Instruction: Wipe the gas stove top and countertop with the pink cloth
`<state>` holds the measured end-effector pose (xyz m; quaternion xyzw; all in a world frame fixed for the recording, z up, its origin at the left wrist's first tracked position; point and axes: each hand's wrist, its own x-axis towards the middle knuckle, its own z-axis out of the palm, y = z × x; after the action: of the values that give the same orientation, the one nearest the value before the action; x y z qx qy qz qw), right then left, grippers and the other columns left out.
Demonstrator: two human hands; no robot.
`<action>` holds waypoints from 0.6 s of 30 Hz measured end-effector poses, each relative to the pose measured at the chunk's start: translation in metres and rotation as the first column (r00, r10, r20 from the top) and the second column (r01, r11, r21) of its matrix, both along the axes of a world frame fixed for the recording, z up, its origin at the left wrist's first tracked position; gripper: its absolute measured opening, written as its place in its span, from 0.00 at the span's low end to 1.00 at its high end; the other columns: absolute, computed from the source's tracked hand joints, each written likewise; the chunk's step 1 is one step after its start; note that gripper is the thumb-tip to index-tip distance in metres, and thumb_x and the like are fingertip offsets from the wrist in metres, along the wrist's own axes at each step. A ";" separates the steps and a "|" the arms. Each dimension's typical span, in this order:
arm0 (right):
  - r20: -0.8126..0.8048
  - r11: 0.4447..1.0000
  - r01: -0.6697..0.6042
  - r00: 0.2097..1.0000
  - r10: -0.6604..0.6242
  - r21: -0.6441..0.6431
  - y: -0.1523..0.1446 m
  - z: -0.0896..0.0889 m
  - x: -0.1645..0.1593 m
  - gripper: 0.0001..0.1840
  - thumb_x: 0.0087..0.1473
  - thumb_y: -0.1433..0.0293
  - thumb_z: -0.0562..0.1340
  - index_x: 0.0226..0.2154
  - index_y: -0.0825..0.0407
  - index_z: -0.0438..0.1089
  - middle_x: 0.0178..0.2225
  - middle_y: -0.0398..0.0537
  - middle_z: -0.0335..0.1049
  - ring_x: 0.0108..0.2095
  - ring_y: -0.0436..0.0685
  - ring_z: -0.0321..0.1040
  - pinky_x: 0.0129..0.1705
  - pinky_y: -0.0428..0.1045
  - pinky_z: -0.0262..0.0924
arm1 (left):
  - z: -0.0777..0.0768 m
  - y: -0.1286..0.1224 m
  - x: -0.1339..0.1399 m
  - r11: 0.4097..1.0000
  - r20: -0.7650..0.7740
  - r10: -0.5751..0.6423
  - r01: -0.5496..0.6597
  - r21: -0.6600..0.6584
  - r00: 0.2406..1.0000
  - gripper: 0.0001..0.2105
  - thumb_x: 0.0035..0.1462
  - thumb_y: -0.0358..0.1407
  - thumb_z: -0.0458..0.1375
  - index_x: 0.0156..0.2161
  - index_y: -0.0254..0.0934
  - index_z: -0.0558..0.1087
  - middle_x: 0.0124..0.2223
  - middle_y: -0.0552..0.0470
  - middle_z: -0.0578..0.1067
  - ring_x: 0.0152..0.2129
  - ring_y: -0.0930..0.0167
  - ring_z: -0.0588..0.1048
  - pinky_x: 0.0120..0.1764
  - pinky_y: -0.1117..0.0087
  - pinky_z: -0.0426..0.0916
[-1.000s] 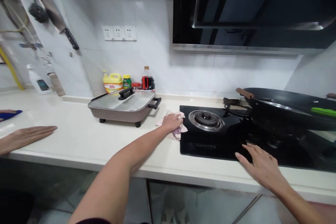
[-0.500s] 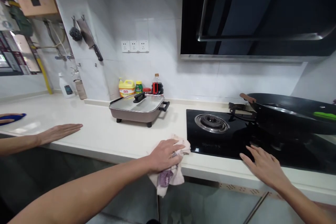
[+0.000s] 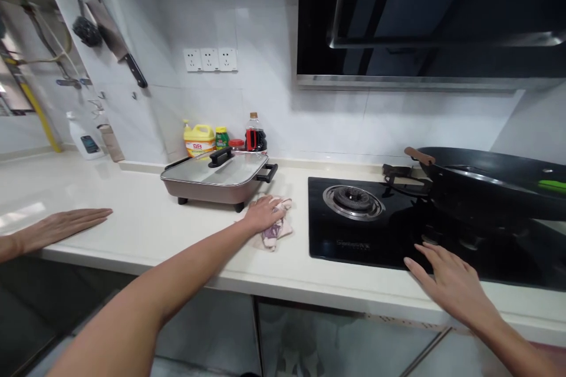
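Observation:
My left hand [image 3: 263, 214] presses a pinkish-white rag [image 3: 273, 237] with purple patches onto the white countertop [image 3: 177, 235]. Its fingers hold the bunched rag, which lies just right of an electric skillet [image 3: 212, 189] with a glass lid. My right hand [image 3: 446, 274] rests with fingers spread at the front edge of the black gas stove [image 3: 345, 247]; nothing is in it.
A co-worker's hand [image 3: 66, 228] lies flat on the counter at left. A large wok [image 3: 495, 188] sits on the right burner. Behind the skillet stand a yellow jug [image 3: 200, 140] and a dark sauce bottle [image 3: 255, 134]. A cleaver [image 3: 115, 38] hangs on the wall.
My left hand has moved the rag from the counter's front edge back and slightly left, close to the skillet. The right hand stays at the stove. The view has shifted a little.

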<state>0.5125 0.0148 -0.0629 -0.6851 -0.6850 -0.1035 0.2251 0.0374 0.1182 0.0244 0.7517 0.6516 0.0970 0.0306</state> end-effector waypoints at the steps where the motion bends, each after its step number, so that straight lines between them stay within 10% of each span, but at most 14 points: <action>1: -0.004 1.000 0.006 1.000 -0.006 -0.001 0.000 0.001 -0.001 0.39 0.63 0.42 0.47 0.59 0.51 0.72 0.65 0.57 0.67 0.65 0.72 0.62 0.68 0.70 0.52 | 0.001 0.010 0.006 1.000 0.005 0.013 -0.013 0.005 1.000 0.31 0.67 0.58 0.45 0.70 0.52 0.63 0.75 0.49 0.60 0.71 0.56 0.57 0.68 0.47 0.54; 7: -0.025 0.999 0.029 0.999 -0.030 -0.033 0.001 0.008 -0.005 0.38 0.64 0.42 0.48 0.58 0.51 0.72 0.65 0.57 0.67 0.65 0.72 0.62 0.67 0.70 0.53 | -0.002 0.026 0.058 0.998 0.017 -0.015 0.014 0.055 1.000 0.26 0.69 0.52 0.43 0.65 0.48 0.69 0.70 0.46 0.67 0.66 0.54 0.63 0.64 0.47 0.59; 18: -0.053 1.000 0.006 0.999 -0.006 -0.002 -0.004 0.012 -0.013 0.34 0.65 0.46 0.49 0.57 0.49 0.73 0.63 0.56 0.69 0.65 0.71 0.62 0.67 0.69 0.51 | -0.011 -0.063 0.087 0.975 0.070 -0.168 0.156 0.155 0.983 0.18 0.68 0.45 0.49 0.57 0.50 0.73 0.57 0.49 0.74 0.57 0.59 0.69 0.57 0.54 0.67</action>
<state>0.4991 0.0105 -0.0511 -0.6898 -0.6769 -0.0851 0.2423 0.1243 0.0548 0.0134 0.7979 0.5772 0.1736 0.0090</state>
